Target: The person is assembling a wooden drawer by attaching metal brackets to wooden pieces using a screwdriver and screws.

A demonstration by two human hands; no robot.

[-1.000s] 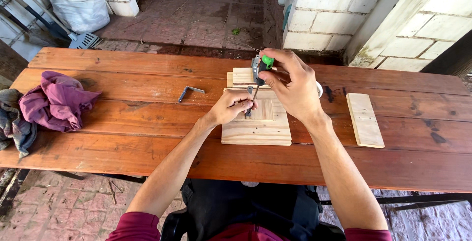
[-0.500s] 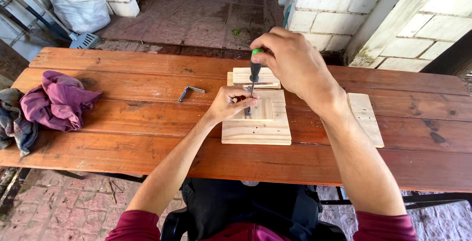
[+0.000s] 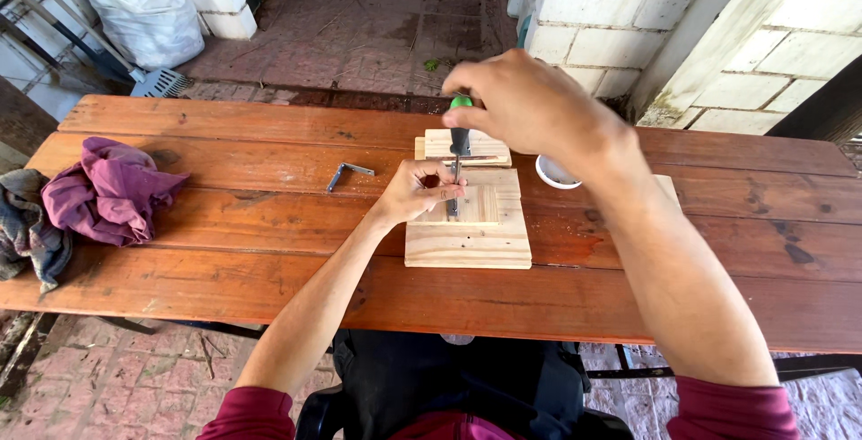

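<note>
My right hand (image 3: 525,103) grips the top of a screwdriver (image 3: 460,139) with a green and black handle, held upright with its tip down on a small wooden piece (image 3: 467,206). That piece lies on a stack of pale wooden boards (image 3: 467,242) on the reddish wooden table (image 3: 269,224). My left hand (image 3: 415,190) rests on the small piece, fingers pinched around the screwdriver's shaft near its tip. What sits under the tip is hidden by my fingers.
A metal angle bracket (image 3: 344,171) lies left of the boards. A small white cup (image 3: 557,172) stands right of them, with a wood strip (image 3: 666,190) partly hidden behind my arm. Purple and grey cloths (image 3: 99,193) lie at the table's left end. White brick walls stand behind.
My right hand has shifted left and up over the screwdriver handle, standing the tool upright. My left hand stays pinched at the tip on the small wooden piece.
</note>
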